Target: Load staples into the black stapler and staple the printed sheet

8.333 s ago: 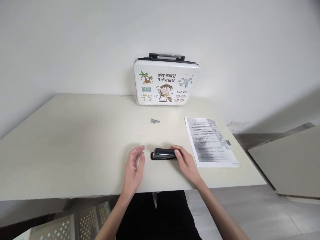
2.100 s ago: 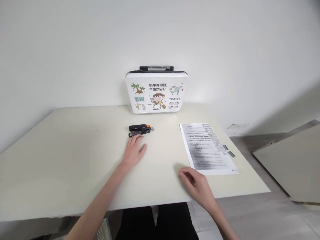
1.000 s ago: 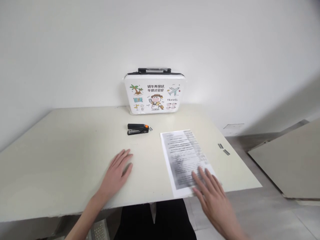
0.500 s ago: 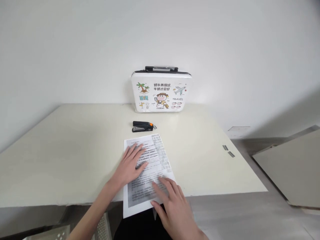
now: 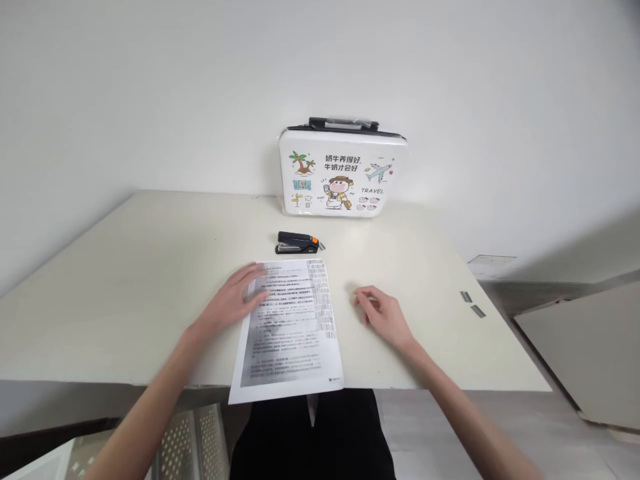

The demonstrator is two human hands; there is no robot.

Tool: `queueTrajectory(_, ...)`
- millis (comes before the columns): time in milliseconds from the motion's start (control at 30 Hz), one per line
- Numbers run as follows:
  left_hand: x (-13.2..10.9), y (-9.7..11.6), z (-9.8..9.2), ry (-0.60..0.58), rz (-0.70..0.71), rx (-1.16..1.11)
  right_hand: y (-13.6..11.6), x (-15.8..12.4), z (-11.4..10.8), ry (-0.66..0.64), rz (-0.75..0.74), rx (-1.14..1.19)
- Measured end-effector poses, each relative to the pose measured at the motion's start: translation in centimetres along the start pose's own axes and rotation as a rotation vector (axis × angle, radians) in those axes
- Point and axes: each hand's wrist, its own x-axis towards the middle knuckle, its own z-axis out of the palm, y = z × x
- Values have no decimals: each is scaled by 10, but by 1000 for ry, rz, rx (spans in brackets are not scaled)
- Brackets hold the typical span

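A printed sheet of paper (image 5: 290, 327) lies in front of me on the cream table (image 5: 125, 280), its near edge hanging over the table's front. My left hand (image 5: 231, 301) rests flat on the sheet's upper left corner, fingers stretched out. To the right of the sheet my right hand (image 5: 383, 315) sits on the bare table with fingers loosely curled and nothing in them. A black stapler (image 5: 297, 243) with an orange tip lies just beyond the paper's far edge.
A white cartoon-printed case (image 5: 343, 172) with a black handle stands against the wall at the back. Two small strips of staples (image 5: 473, 303) lie near the table's right edge. A tiny staple strip (image 5: 322, 245) sits beside the stapler. A perforated metal rack (image 5: 190, 440) shows below the table.
The paper has been slid from the table's right side to the middle in front of me. My right hand has come off the sheet to its right; my left hand stays on it.
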Motion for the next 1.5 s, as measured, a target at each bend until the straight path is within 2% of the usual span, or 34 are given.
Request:
queueTrajectory(67, 7, -10, 0, 45, -65, -51, 3, 31, 5, 25, 2, 51)
queueTrajectory(200, 15, -20, 3, 114, -108, -136, 2, 92, 27, 239, -97, 51)
queueTrajectory(333, 14, -20, 6, 148, -103, -123, 2, 122, 42, 321, -160, 30)
queueTrajectory(567, 13, -17, 8, 142, -112, -104, 4, 116, 40, 249, -183, 74)
queueTrajectory(667, 14, -17, 9, 176, -115, -111, 1, 114, 41, 219, -182, 76)
queueTrajectory(900, 15, -12, 4, 248, -299, -161, -2, 112, 41, 223, -166, 61)
queueTrajectory(1500, 8, -16, 3, 235, -298, -167, -2, 107, 46, 230, -171, 32)
